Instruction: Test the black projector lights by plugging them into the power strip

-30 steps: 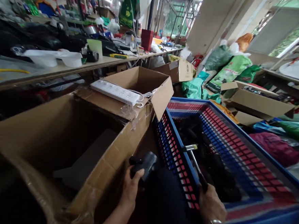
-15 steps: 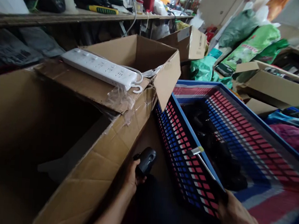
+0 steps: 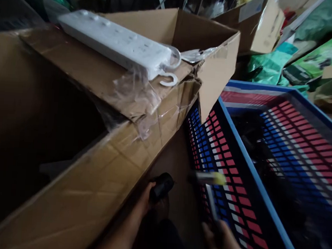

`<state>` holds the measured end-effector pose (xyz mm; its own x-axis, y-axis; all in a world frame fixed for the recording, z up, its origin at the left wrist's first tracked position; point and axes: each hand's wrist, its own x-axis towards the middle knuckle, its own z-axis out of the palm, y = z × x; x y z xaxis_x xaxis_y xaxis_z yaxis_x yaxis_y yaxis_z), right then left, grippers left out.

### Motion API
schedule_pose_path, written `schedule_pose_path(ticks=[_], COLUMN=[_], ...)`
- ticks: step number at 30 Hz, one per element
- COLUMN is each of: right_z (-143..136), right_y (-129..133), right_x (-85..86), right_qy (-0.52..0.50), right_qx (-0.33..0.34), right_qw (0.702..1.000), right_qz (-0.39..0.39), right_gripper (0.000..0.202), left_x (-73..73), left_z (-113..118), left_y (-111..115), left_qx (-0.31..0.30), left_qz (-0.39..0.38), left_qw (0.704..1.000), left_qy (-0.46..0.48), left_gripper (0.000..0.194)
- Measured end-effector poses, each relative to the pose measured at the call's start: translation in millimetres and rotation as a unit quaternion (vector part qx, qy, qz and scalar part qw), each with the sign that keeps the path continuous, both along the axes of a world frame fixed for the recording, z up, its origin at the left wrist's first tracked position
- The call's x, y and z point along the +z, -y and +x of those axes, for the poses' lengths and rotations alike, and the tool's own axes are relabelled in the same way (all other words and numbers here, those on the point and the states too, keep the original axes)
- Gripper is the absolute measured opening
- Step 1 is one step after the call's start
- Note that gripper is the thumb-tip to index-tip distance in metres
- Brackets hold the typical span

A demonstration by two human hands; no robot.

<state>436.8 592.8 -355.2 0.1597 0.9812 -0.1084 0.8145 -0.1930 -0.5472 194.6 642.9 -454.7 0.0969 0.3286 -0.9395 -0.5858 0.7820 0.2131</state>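
Low in the gap between a cardboard box and a plastic basket, my left hand (image 3: 146, 199) is closed around a black, rounded plastic part (image 3: 162, 187) whose kind I cannot make out. My right hand (image 3: 226, 242) grips the dark handle of a hammer (image 3: 212, 203). The hammer has a metal shaft and a head with a yellow end, blurred by motion, to the right of the black part and apart from it. Behind the hammer rises the side of the blue-rimmed basket (image 3: 240, 135), with several dark parts (image 3: 275, 193) lying in it.
A large open cardboard box (image 3: 102, 177) stands at my left. Across its flap lies a white power strip (image 3: 117, 41) with a hook, beside torn clear tape (image 3: 136, 92). Another box (image 3: 261, 25) and green bags (image 3: 272, 63) are behind the basket.
My right hand and the hammer have moved left, away from the basket's rim toward the black part. My left hand keeps its hold. The view has tilted down and shifted left.
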Motion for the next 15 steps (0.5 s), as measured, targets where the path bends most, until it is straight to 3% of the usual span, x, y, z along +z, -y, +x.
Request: schedule_pose_path(ticks=[1, 3, 6, 11, 15], right_z=[-16.2, -37.4, -38.4, -15.5, -19.4], right_y=[-7.0, -21.4, -37.5, -48.9, -68.5], right_x=[-18.2, -53.1, -93.4, -127.5, -151.5], right_qy=[-0.074, -0.127, -0.123, -0.206, -0.172], right_qx=[0.015, 0.003, -0.071, -0.111, -0.110], right_qw=[0.997, 0.989, 0.985, 0.962, 0.971], right_qz=[-0.035, -0.071, -0.100, -0.139, -0.122], right_gripper=[0.044, 0.054, 0.063, 0.059, 0.056], left_x=[-7.9, -23.9, -49.2, -90.1, -111.3], left_z=[5.1, 12.6, 14.9, 11.6, 17.9], left_y=[-4.6, -15.7, -35.6, -65.0, -77.2], left_qx=[-0.003, -0.010, -0.021, -0.032, -0.033], left_qz=[-0.006, -0.020, -0.032, -0.028, -0.007], left_qw=[1.000, 1.000, 0.999, 0.999, 0.999], left_qy=[0.005, 0.013, 0.016, 0.031, 0.038], left_gripper=[0.034, 0.034, 0.033, 0.031, 0.031])
